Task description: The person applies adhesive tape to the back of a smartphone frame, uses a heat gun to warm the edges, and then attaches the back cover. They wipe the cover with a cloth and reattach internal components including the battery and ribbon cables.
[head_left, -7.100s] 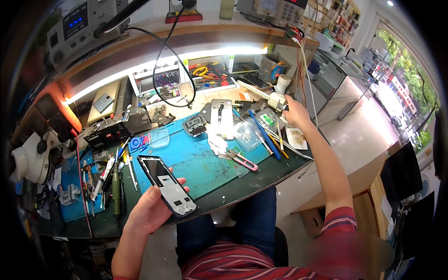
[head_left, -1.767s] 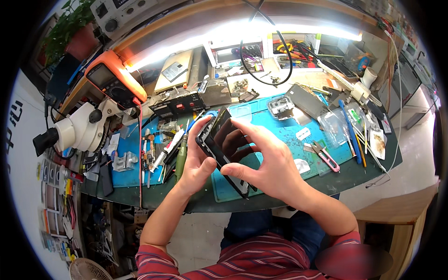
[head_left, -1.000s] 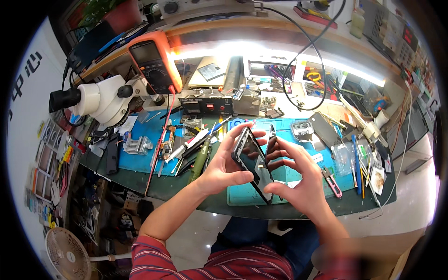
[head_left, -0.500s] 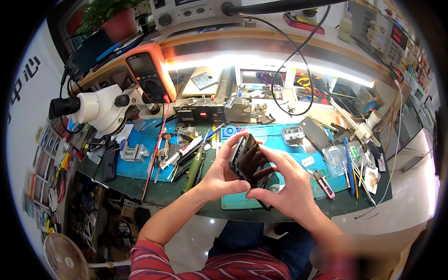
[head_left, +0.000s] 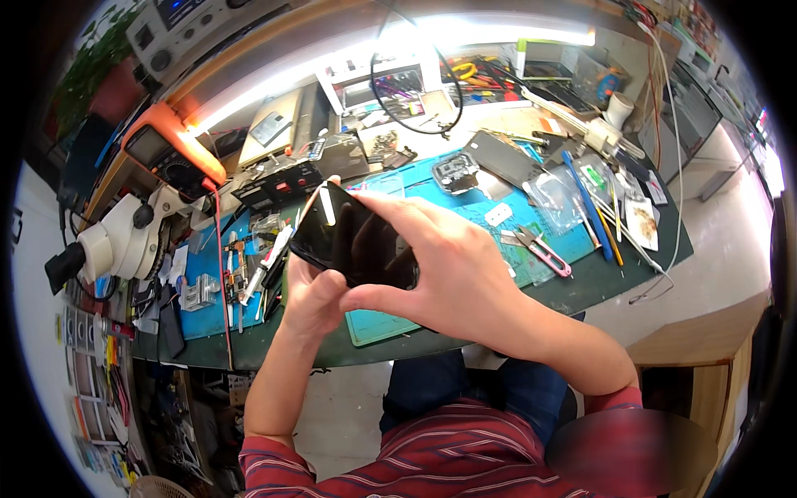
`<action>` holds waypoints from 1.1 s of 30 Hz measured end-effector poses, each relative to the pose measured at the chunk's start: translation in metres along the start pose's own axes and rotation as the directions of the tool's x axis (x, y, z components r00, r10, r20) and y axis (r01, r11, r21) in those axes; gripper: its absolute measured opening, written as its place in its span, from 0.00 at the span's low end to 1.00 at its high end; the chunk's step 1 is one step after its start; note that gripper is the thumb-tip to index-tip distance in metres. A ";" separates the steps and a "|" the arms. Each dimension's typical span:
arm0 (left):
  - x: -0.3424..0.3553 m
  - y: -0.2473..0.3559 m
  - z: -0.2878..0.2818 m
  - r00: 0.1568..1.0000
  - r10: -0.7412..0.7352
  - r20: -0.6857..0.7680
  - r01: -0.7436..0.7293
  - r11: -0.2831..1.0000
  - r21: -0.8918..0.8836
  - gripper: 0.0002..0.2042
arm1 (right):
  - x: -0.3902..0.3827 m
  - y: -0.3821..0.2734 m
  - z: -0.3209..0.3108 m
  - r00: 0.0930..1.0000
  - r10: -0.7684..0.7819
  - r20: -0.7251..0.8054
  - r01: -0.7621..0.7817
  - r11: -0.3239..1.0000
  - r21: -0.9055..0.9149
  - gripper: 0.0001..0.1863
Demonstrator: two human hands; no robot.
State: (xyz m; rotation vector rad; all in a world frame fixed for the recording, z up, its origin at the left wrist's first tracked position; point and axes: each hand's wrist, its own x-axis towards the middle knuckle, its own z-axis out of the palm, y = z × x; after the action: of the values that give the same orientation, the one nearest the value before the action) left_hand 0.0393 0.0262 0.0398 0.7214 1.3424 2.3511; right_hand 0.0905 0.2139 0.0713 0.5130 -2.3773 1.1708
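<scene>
Right hand [head_left: 452, 257] curves over a glossy black phone [head_left: 357, 249], its thumb along the near edge and its fingers reaching across to the far side, so the phone is pinched between them. Left hand [head_left: 314, 303] clasps the other end from below, thumb against the near edge, most of its fingers hidden. Held tilted above the bench, the phone hangs over the blue mat [head_left: 382, 329]. Pink-handled snips [head_left: 544, 253] lie to its right on the mat, with a blue pen-like tool [head_left: 588, 199] beyond them. Farther left stand an orange-cased multimeter [head_left: 170, 158] and a white microscope [head_left: 116, 236].
</scene>
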 end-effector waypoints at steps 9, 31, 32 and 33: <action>0.006 -0.003 -0.005 0.999 0.052 -0.001 -0.052 0.997 0.056 0.57 | -0.003 0.002 0.002 1.000 -0.002 -0.024 0.000 0.999 -0.054 0.45; 0.010 -0.005 -0.003 0.998 0.011 -0.061 -0.004 0.994 0.111 0.60 | -0.005 0.008 0.001 1.000 -0.006 -0.022 0.006 1.000 -0.019 0.45; 0.010 -0.006 -0.003 0.997 0.017 -0.069 -0.008 0.993 0.116 0.60 | -0.005 0.008 0.000 1.000 0.000 -0.014 0.000 1.000 -0.016 0.45; 0.010 -0.005 -0.003 0.998 0.019 -0.067 -0.011 0.993 0.122 0.60 | -0.004 0.008 0.000 1.000 -0.002 -0.018 0.002 1.000 -0.018 0.45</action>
State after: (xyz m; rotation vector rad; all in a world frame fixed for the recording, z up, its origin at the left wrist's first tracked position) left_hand 0.0294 0.0320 0.0364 0.6929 1.5252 2.3414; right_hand 0.0904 0.2186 0.0639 0.4967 -2.3700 1.1472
